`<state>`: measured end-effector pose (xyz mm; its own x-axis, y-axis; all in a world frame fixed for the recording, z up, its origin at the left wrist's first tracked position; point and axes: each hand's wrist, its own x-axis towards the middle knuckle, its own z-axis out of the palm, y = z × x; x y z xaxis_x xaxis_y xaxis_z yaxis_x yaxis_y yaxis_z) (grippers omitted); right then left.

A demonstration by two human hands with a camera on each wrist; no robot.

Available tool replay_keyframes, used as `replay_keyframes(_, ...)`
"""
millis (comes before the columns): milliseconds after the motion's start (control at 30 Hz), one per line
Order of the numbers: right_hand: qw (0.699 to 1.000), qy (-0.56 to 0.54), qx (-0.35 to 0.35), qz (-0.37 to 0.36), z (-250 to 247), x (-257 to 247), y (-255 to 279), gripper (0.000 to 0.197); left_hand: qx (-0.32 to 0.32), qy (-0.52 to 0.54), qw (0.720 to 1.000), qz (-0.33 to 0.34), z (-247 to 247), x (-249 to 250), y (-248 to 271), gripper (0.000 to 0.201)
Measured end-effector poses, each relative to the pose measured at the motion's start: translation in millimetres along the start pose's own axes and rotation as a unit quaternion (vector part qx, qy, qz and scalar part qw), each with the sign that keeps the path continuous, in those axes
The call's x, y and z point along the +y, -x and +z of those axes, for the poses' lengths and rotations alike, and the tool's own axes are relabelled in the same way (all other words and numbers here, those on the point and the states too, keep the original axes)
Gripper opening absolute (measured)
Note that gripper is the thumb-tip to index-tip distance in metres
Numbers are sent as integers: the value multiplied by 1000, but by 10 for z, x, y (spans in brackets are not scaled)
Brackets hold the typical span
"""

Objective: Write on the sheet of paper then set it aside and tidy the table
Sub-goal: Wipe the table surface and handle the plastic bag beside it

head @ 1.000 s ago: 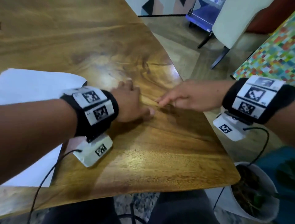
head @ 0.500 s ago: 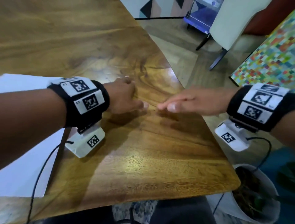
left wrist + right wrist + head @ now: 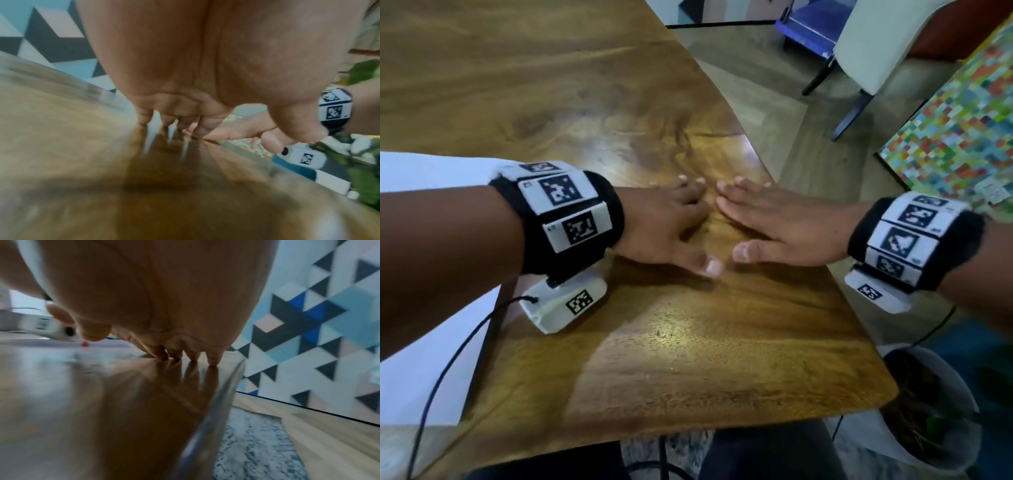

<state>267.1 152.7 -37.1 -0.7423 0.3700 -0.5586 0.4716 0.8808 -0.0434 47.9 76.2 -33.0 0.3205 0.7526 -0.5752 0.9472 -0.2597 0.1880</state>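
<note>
Your left hand (image 3: 671, 222) and right hand (image 3: 780, 224) both lie palm down on the table (image 3: 688, 342), fingers spread and nearly straight, holding nothing. The two sets of fingertips come close together near the table's far right edge, and your thumbs point at each other with a small gap between them. From the left wrist view, your left fingertips (image 3: 144, 120) touch the wood while the palm arches above it, and your right hand shows just beyond them. From the right wrist view, your right fingertips (image 3: 213, 360) press the glossy surface close to the table's edge, their reflections showing in it. Each wrist carries a black band with square markers and a white camera block under it; a thin cable (image 3: 438, 383) runs from the left block back toward you. The paper (image 3: 424, 171) lies flat on the table behind and to the left of your left wrist, partly under your left forearm, well apart from both hands. Past your right hand, off the table, stand a pale chair (image 3: 876, 51) and a many-coloured panel (image 3: 962, 130). Below your right wrist sits a potted plant (image 3: 928, 428) on the floor.
</note>
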Motion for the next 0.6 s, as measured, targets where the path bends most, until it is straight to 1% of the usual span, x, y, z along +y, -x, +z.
replay_keyframes(67, 999, -16, -21, -43, 45, -120, 201, 91, -26, 52, 997, 54, 45, 26, 158, 109)
replay_keyframes(100, 997, -45, -10, -56, 18, -118, 276, 86, -13, 80, 994, 77, 60, 8, 232, 101)
replay_keyframes(133, 995, -78, 21, -58, -28, -89, 320, 83, 20, 108, 990, 91, 65, -28, 291, 93)
replay_keyframes(167, 991, -109, 66, -43, -83, -24, 327, 80, 67, 130, 986, 79, 69, -91, 309, 90)
replay_keyframes(200, 984, -135, 113, -14, -138, 58, 296, 78, 116, 144, 982, 40, 66, -155, 302, 95)
replay_keyframes(233, 977, -150, 147, 19, -182, 155, 238, 76, 146, 147, 978, -16, 60, -221, 262, 102)
replay_keyframes(267, 973, -155, 163, 48, -216, 246, 150, 76, 154, 139, 976, -66, 45, -266, 210, 109)
replay_keyframes(300, 973, -151, 158, 70, -225, 324, 44, 78, 140, 118, 978, -100, 30, -296, 154, 116)
replay_keyframes(333, 977, -141, 140, 85, -220, 369, -60, 80, 116, 88, 983, -112, 24, -313, 101, 125)
replay_keyframes(400, 984, -114, 91, 99, -178, 351, -197, 84, 66, 30, 993, -93, 40, -291, 35, 140)
replay_keyframes(433, 988, -101, 71, 97, -148, 296, -210, 86, 48, 9, 996, -77, 66, -252, 29, 141)
replay_keyframes(500, 994, -68, 45, 69, -77, 129, -140, 92, 23, -5, 999, -41, 124, -137, 70, 133)
replay_keyframes(567, 999, -28, 22, 18, 4, -51, 21, 94, -9, 6, 1000, -9, 145, -4, 192, 127)
replay_keyframes(600, 1000, -24, 9, -15, 40, -132, 116, 92, -20, 18, 1000, 7, 146, 32, 252, 123)
